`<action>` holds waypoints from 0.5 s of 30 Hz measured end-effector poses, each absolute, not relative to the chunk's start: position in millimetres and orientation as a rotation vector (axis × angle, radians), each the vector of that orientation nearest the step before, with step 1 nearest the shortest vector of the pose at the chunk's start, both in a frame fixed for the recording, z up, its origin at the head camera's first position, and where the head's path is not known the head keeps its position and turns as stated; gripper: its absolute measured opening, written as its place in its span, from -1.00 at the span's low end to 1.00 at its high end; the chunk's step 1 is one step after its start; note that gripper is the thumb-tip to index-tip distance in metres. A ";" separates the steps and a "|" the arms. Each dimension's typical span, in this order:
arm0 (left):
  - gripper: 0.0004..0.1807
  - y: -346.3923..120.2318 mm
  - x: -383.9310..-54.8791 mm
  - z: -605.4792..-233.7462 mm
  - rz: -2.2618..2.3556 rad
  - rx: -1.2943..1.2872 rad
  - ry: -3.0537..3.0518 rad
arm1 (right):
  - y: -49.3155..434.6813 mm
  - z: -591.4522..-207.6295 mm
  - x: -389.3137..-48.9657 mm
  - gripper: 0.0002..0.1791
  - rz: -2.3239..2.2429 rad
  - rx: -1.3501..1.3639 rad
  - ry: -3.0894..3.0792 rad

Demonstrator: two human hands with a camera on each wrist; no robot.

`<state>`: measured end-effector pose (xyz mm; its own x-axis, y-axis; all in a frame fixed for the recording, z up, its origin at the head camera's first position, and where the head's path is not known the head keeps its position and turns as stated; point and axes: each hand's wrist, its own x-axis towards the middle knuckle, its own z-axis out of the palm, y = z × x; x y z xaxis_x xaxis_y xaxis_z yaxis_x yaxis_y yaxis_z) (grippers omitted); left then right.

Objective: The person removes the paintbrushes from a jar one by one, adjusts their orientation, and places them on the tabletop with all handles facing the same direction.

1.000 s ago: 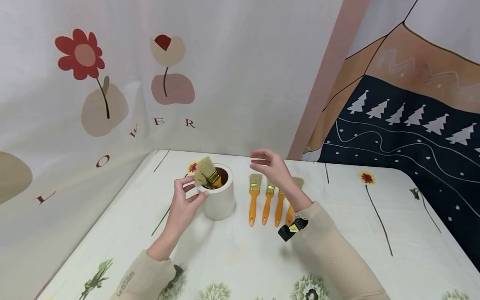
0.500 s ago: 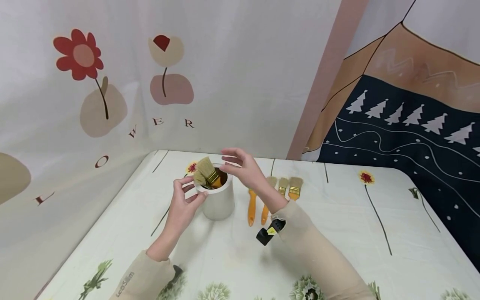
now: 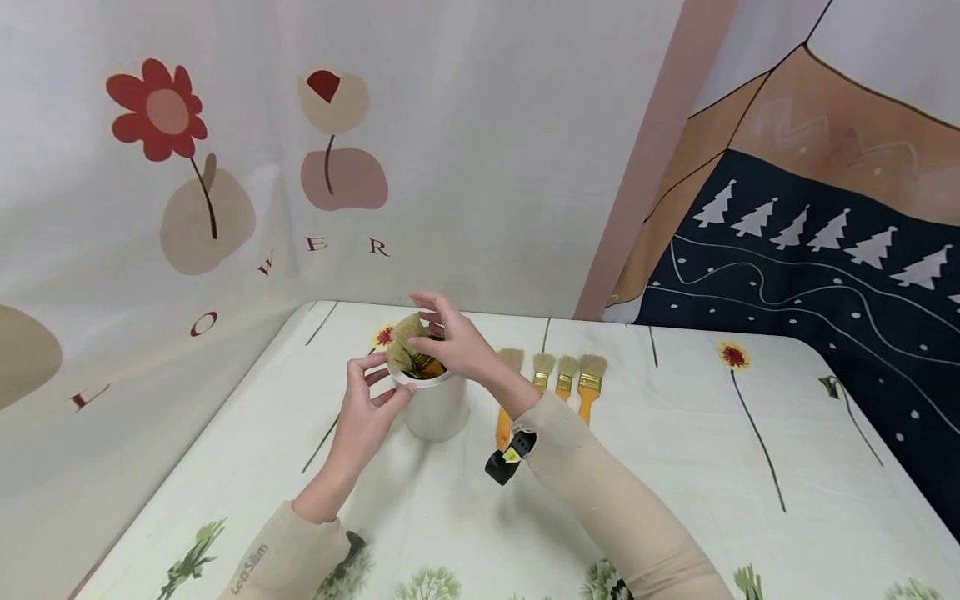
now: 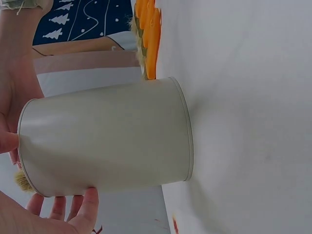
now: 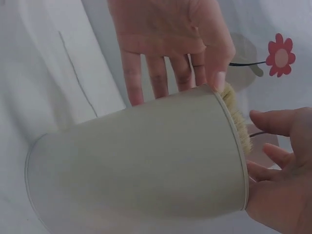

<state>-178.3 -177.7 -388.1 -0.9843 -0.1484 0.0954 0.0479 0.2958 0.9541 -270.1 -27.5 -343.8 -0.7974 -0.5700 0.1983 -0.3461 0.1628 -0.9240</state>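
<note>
A white cylindrical bucket [image 3: 438, 412] stands upright on the table, with paintbrushes [image 3: 406, 335] leaning out of its mouth, bristles up. My left hand [image 3: 367, 417] grips its left side; the thumb is at the near rim and the fingers lie along the wall, as the left wrist view shows on the bucket [image 4: 107, 139]. Over the mouth reaches my right hand [image 3: 459, 343], thumb and fingers spread apart, the thumb overlapping the bristles in the head view. In the right wrist view the right hand [image 5: 287, 165] is at the rim beside the bristles [image 5: 236, 117], pinching nothing.
Several orange-handled paintbrushes [image 3: 590, 379] lie in a row right of the bucket, partly hidden by the right forearm. A flower-print cloth [image 3: 720, 450] covers the table. Printed curtains [image 3: 480, 167] hang behind it.
My right hand has moved left from above the row of paintbrushes to the bucket's mouth. The left hand and the bucket have stayed in place.
</note>
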 end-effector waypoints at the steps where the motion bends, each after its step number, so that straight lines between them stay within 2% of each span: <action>1: -0.35 -177.8 -178.4 -387.8 -1.764 0.094 -2.393 | -28.6 -342.5 -269.0 -0.31 -1.641 -0.895 2.272; 8: -0.35 -177.9 -178.3 -386.2 -1.743 0.099 -2.403 | -34.1 -338.1 -263.9 -0.39 -1.507 -0.857 2.383; 15: -0.35 -176.0 -178.5 -386.8 -1.740 0.100 -2.409 | -33.0 -340.6 -263.6 -0.54 -1.511 -0.842 2.439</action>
